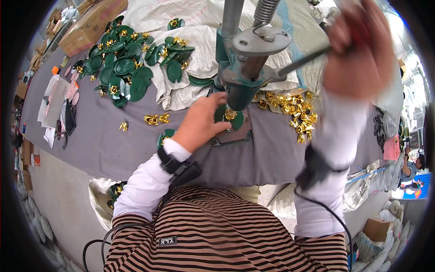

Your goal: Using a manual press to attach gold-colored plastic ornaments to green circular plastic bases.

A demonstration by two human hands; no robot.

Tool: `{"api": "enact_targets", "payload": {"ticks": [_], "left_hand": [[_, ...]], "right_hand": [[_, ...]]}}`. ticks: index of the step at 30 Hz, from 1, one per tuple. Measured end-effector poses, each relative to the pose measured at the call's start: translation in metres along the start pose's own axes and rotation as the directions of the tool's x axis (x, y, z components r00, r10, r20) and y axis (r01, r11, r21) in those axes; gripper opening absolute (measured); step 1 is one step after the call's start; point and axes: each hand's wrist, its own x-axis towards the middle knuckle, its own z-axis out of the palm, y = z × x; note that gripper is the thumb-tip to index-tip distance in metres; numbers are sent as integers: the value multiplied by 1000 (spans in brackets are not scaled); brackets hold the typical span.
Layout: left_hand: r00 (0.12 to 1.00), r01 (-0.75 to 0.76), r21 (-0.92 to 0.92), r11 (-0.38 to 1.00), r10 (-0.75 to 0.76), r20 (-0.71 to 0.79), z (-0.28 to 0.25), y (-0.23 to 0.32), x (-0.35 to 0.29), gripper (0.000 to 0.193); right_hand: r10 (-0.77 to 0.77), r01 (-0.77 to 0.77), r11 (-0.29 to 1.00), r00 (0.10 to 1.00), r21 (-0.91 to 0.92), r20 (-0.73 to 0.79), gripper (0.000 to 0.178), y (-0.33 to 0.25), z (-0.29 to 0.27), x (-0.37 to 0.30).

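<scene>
A teal hand press [240, 86] stands before me, its ram down over a small gold crown-shaped piece [230, 114]. That piece sits on a green plastic disc [236, 121] on the press base [242, 138]. My left hand [201, 120] curves round the disc's left side, thumb and fingers at its edge. Up at the right, my right hand [358, 63] is wrapped round the end of the press lever [303, 61]; motion smears it, and a reddish grip [361, 34] shows partly between the fingers.
Green discs with gold pieces [124, 68] lie heaped at the far left. Loose gold pieces [297, 111] are piled right of the press, with a few more gold pieces [156, 119] left of my hand. White woven sacks [172, 41] and a cardboard box [90, 27] lie behind.
</scene>
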Motion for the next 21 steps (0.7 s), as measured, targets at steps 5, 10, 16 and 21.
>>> {"api": "enact_targets", "payload": {"ticks": [5, 10, 16, 21], "left_hand": [[993, 118, -23, 993, -117, 27, -28, -13, -19, 71], [999, 29, -89, 996, -27, 27, -9, -8, -16, 70], [999, 4, 45, 999, -5, 43, 30, 5, -2, 49], [966, 166, -98, 981, -182, -182, 33, 5, -12, 45]], "right_hand": [[118, -207, 880, 967, 427, 225, 11, -49, -97, -176], [204, -233, 972, 845, -2, 494, 26, -64, -97, -207], [8, -91, 939, 970, 331, 243, 37, -48, -76, -82], [-386, 393, 867, 918, -306, 84, 22, 40, 23, 39]]}}
